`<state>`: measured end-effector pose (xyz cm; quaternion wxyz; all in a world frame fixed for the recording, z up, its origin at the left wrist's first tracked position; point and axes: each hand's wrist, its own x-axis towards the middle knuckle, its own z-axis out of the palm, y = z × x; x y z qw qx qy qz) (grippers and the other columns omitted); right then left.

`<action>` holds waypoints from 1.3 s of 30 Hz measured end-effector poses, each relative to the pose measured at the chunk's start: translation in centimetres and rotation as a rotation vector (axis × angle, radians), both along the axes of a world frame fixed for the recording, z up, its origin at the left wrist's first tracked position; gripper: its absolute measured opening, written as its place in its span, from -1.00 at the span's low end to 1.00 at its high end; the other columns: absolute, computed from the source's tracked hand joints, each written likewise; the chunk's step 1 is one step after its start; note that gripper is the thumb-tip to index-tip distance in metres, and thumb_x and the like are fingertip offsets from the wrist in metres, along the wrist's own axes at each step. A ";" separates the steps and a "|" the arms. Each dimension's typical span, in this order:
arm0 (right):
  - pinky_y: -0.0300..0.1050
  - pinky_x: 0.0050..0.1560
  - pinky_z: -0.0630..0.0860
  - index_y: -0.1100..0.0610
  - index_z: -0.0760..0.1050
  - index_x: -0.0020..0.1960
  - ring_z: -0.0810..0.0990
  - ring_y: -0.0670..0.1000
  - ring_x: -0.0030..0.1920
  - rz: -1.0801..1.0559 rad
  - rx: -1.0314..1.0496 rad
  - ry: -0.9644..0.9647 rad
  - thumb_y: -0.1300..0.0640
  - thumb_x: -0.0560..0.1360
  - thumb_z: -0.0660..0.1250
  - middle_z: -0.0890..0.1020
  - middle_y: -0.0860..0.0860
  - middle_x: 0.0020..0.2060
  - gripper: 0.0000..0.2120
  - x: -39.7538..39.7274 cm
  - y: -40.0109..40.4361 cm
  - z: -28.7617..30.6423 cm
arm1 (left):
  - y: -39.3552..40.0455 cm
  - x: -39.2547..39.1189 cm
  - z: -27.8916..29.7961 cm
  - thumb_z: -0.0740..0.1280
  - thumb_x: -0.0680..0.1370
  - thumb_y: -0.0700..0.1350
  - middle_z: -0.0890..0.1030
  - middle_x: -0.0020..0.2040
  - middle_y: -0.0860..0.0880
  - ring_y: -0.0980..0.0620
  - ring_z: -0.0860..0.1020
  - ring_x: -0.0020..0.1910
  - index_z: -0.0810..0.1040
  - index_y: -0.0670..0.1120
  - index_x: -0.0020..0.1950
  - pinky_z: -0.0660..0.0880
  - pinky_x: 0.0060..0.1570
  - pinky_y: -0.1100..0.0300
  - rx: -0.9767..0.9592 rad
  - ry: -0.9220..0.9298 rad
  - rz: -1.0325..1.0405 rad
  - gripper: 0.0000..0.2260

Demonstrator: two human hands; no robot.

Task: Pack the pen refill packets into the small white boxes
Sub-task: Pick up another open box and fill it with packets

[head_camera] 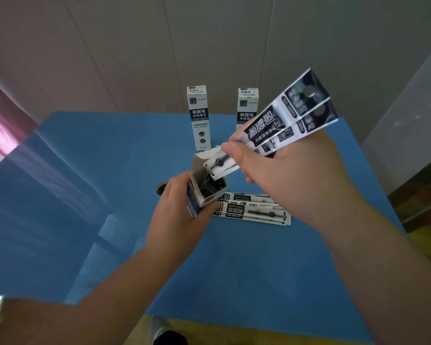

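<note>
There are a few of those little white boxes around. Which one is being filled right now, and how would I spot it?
Start at the blue table; two closed boxes stand upright at its far edge. Nearer, above loose refill packets lying flat, the left hand grips the open box. It alone has its top flap up, and the right hand is feeding packets into it.

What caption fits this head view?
Left hand holds open box; right hand feeds in refill packets.
</note>
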<state>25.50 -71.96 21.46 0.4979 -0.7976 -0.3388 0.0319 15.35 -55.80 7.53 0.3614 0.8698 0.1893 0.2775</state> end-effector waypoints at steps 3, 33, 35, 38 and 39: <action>-0.47 -0.30 0.48 -0.11 0.65 -0.16 0.63 -0.30 -0.28 0.048 -0.036 0.036 -0.06 0.49 0.46 0.65 -0.27 -0.32 -0.93 0.0 0.2 -0.2 | -0.2 -0.1 0.2 0.48 0.43 0.14 0.43 0.17 0.47 0.40 0.47 0.14 0.23 0.61 0.15 0.37 -0.09 0.43 0.000 0.002 0.010 -0.46; -0.12 -0.07 0.43 -0.06 0.58 0.22 0.58 -0.02 0.03 0.068 -0.764 -0.134 -0.09 0.52 0.42 0.63 -0.13 0.07 -0.71 6.6 -0.5 -12.2 | 0.7 0.3 -0.8 0.56 0.44 0.10 0.48 0.16 0.42 0.31 0.52 0.16 0.29 0.57 0.14 0.41 -0.01 0.35 -0.059 0.017 0.015 -0.44; -0.05 -0.03 0.51 -0.04 0.60 0.17 0.58 0.05 0.09 0.124 -0.858 -0.174 -0.08 0.51 0.42 0.60 -0.07 0.04 -0.73 6.1 -0.3 -13.8 | 0.6 0.4 -0.7 0.56 0.44 0.11 0.48 0.16 0.43 0.31 0.52 0.16 0.30 0.56 0.14 0.41 -0.01 0.34 -0.064 0.020 0.020 -0.45; 0.00 0.02 0.54 0.02 0.60 0.12 0.57 0.08 0.09 0.154 -0.907 -0.239 -0.04 0.52 0.40 0.58 -0.02 0.02 -0.77 5.7 0.1 -15.4 | 0.5 0.4 -0.5 0.48 0.39 0.23 0.47 0.15 0.44 0.33 0.51 0.15 0.30 0.56 0.15 0.41 0.00 0.35 -0.066 0.008 0.018 -0.53; 0.02 0.04 0.55 0.02 0.61 0.12 0.57 0.09 0.09 0.151 -0.907 -0.237 -0.03 0.52 0.40 0.58 -0.02 0.02 -0.78 5.6 0.1 -15.8 | 0.4 0.4 -0.5 0.44 0.38 0.26 0.47 0.15 0.44 0.34 0.51 0.15 0.30 0.57 0.15 0.40 0.00 0.37 -0.064 0.003 0.016 -0.54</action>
